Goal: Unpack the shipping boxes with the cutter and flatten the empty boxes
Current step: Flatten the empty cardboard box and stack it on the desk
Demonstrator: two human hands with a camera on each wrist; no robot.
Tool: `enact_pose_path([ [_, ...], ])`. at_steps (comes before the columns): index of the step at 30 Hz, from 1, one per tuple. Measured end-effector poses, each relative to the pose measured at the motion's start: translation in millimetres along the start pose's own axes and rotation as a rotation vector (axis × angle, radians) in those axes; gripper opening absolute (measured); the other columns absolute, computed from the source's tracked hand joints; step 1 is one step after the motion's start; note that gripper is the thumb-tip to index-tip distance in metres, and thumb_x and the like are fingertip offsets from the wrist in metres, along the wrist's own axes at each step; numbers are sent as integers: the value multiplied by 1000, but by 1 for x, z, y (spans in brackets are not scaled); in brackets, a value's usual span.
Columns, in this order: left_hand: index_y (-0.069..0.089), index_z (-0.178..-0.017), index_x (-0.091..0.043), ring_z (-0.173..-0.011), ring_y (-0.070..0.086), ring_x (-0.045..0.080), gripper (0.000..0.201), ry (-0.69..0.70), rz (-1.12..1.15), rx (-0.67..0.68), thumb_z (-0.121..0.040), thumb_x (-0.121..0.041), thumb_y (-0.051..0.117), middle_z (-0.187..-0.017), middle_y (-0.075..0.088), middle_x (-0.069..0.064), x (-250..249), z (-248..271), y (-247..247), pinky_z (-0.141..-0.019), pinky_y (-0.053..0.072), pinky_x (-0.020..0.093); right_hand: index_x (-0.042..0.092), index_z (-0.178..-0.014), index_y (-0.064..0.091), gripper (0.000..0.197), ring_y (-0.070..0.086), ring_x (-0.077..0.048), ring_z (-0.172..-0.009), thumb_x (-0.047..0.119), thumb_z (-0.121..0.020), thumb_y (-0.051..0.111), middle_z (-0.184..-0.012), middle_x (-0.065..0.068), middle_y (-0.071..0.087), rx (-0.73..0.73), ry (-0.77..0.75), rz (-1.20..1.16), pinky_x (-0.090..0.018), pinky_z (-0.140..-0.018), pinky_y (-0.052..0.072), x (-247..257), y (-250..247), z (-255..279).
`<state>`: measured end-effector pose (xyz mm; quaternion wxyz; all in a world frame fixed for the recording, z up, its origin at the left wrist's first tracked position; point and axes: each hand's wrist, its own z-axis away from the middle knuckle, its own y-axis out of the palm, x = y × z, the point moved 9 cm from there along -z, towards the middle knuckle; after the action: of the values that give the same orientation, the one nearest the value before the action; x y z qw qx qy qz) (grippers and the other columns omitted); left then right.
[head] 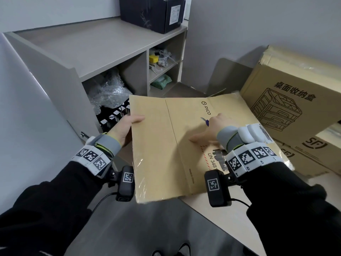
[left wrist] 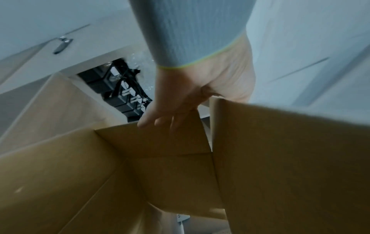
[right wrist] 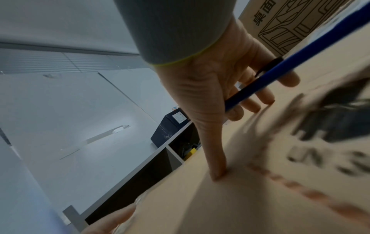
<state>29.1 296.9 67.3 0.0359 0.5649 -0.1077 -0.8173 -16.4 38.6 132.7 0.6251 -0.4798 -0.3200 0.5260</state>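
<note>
A brown PICO shipping box [head: 162, 145] lies pressed nearly flat in front of me, its far end still hollow in the left wrist view [left wrist: 170, 166]. My left hand [head: 127, 126] grips its left edge, thumb on top and fingers [left wrist: 160, 120] underneath on a flap. My right hand [head: 210, 130] presses down on the top panel with its thumb [right wrist: 217, 171] while the fingers hold a blue cutter [right wrist: 280, 71]. The cutter's tip [head: 203, 120] pokes out beyond the knuckles.
A large printed carton [head: 295, 100] leans at the right over SF boxes [head: 313, 154]. A grey open-front cabinet [head: 96, 52] stands behind, with bubble wrap [head: 107, 93], black items and a dark box [head: 153, 12] on top. A pale table [head: 230, 215] lies under the box's right side.
</note>
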Motion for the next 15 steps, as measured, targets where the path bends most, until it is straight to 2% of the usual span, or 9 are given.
enact_pose_path([
  [1, 60, -112, -2, -87, 65, 25, 27, 36, -86, 3, -85, -2, 59, -90, 71, 6, -3, -4, -2, -72, 54, 31, 16, -66, 46, 54, 49, -15, -62, 67, -72, 64, -86, -1, 53, 46, -6, 18, -24, -53, 36, 0, 4, 1],
  [3, 49, -124, 0, -92, 63, 23, 54, 69, -199, 46, -74, 1, 67, -103, 65, 11, -7, -9, 1, -76, 53, 34, 14, -66, 46, 57, 47, -15, -58, 64, -65, 74, -71, 1, 52, 164, -19, 17, -27, -57, 40, 0, 19, 5],
  [5, 43, -126, -3, -98, 60, 25, 54, 80, -287, 106, -78, 8, 65, -107, 61, 12, -8, -10, 6, -82, 53, 38, 14, -68, 46, 57, 48, -16, -60, 62, -64, 77, -68, 1, 51, 246, -41, 19, -29, -62, 42, 4, 36, 7],
  [7, 41, -123, -9, -99, 57, 24, 52, 77, -359, 152, -81, 12, 63, -104, 60, 8, -3, -10, 10, -81, 52, 36, 13, -72, 47, 53, 49, -17, -65, 58, -69, 75, -76, 1, 53, 270, -61, 41, -27, -62, 41, 6, 51, 9],
  [9, 38, -123, -12, -97, 56, 20, 61, 70, -389, 185, -73, 4, 69, -102, 57, 5, 5, -7, 13, -80, 51, 32, 12, -79, 50, 48, 49, -17, -69, 54, -75, 72, -88, -2, 51, 284, -70, 44, -26, -58, 40, 7, 67, 9],
  [10, 37, -122, -13, -97, 55, 19, 64, 53, -424, 203, -70, -1, 72, -102, 56, 4, 10, -4, 13, -82, 50, 33, 12, -81, 50, 49, 49, -18, -70, 56, -74, 71, -86, -2, 49, 298, -75, 41, -26, -58, 41, 6, 75, 9],
  [13, 39, -123, -15, -108, 57, 22, 79, 2, -652, 252, -56, -26, 80, -113, 58, 9, 33, 0, 4, -95, 48, 39, 13, -71, 45, 50, 43, -15, -61, 57, -77, 68, -71, 0, 45, 366, -82, -3, -24, -53, 36, 5, 102, 11],
  [14, 41, -125, -15, -110, 58, 23, 77, -36, -713, 271, -59, -27, 79, -117, 59, 10, 43, 4, -1, -95, 49, 38, 14, -70, 45, 48, 41, -14, -60, 55, -80, 66, -71, 1, 45, 386, -88, -32, -24, -51, 33, 6, 113, 10],
  [15, 43, -126, -13, -108, 59, 24, 67, -76, -742, 283, -69, -20, 77, -119, 60, 12, 54, 5, -6, -92, 50, 36, 14, -71, 46, 45, 40, -13, -59, 53, -82, 64, -71, 1, 45, 399, -94, -53, -23, -51, 32, 6, 123, 9],
])
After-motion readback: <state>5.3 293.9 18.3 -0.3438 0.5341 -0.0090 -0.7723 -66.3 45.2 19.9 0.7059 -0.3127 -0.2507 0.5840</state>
